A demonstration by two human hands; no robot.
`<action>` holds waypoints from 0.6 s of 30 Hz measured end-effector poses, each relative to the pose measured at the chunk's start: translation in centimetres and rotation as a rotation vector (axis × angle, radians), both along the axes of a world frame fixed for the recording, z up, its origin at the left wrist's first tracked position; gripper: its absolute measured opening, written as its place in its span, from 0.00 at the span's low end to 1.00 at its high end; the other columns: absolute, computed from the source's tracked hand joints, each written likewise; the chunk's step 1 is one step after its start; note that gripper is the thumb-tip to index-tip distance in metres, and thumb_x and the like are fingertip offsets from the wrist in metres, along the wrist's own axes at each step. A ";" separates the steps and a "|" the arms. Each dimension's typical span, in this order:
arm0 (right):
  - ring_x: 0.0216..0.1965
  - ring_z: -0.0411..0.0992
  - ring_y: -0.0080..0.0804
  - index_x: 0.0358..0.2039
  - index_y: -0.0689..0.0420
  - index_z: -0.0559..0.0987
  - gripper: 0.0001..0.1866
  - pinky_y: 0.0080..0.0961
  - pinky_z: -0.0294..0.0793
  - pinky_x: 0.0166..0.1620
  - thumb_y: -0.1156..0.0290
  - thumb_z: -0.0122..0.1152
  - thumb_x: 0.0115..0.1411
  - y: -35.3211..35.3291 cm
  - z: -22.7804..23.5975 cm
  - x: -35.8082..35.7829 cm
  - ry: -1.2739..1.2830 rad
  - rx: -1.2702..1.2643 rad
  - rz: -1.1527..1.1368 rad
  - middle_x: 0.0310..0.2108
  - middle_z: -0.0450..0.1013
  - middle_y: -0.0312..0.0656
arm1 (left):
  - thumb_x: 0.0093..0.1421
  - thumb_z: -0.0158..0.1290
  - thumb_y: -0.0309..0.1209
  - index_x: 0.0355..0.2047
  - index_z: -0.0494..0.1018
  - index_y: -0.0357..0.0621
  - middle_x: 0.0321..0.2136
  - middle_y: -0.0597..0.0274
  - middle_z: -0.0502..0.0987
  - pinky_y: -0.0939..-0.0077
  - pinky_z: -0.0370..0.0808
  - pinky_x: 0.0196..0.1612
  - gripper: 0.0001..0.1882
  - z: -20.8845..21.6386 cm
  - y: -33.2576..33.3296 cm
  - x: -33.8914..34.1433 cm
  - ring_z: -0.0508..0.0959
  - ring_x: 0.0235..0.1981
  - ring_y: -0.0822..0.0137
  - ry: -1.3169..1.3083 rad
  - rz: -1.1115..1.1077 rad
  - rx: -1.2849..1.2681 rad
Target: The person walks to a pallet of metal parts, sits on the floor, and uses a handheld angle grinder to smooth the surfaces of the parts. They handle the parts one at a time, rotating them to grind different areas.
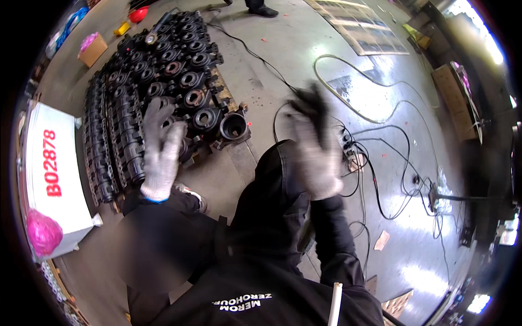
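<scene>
Left hand (161, 152): fingers extended, apart, by black castings (190, 81) on the pallet (224, 89). Right hand (315, 157): blurred; grip cannot be told. Risk, as judged: a knock could topple the round-mouthed casting (234, 127) at the pallet's near right corner; loose cables (372, 173) could cause tripping.

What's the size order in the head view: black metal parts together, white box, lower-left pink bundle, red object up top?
1. Black metal parts, together
2. White box
3. Pink bundle
4. Red object
Apparent size only: the red object looks farther from the camera.
</scene>
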State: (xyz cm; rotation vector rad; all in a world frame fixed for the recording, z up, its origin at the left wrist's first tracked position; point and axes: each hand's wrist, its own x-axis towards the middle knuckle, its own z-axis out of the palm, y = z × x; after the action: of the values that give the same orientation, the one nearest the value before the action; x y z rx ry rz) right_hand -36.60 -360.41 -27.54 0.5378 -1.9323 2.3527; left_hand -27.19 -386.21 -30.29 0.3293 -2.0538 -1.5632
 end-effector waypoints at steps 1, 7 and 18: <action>0.50 0.73 0.34 0.63 0.63 0.66 0.26 0.32 0.75 0.55 0.71 0.58 0.66 4.7 -1.4 -1.3 -0.036 0.075 -0.176 0.52 0.72 0.45 | 0.66 0.53 0.29 0.62 0.63 0.39 0.52 0.54 0.72 0.77 0.74 0.49 0.25 -1.1 0.2 -0.2 0.77 0.43 0.69 -0.028 0.010 0.157; 0.42 0.72 0.28 0.49 0.66 0.73 0.21 0.26 0.73 0.49 0.61 0.59 0.65 22.7 -20.4 2.5 -0.492 0.354 -0.842 0.43 0.74 0.43 | 0.62 0.53 0.22 0.46 0.76 0.34 0.36 0.65 0.79 0.85 0.74 0.38 0.12 -5.9 -2.0 2.3 0.76 0.33 0.78 -0.440 -0.063 0.184; 0.50 0.76 0.48 0.56 0.73 0.68 0.42 0.39 0.75 0.54 0.59 0.71 0.46 22.5 -41.6 23.3 -1.398 1.422 -0.796 0.52 0.73 0.59 | 0.60 0.57 0.24 0.46 0.76 0.36 0.37 0.64 0.78 0.79 0.73 0.45 0.13 -4.3 1.3 2.6 0.76 0.38 0.74 -0.430 -0.071 0.001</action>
State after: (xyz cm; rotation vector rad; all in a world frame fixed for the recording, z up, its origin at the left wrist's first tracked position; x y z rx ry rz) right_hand -13.28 -337.88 -69.13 -1.9568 -2.9346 0.3277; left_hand -24.57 -384.90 -34.58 0.6461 -2.4073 -1.6450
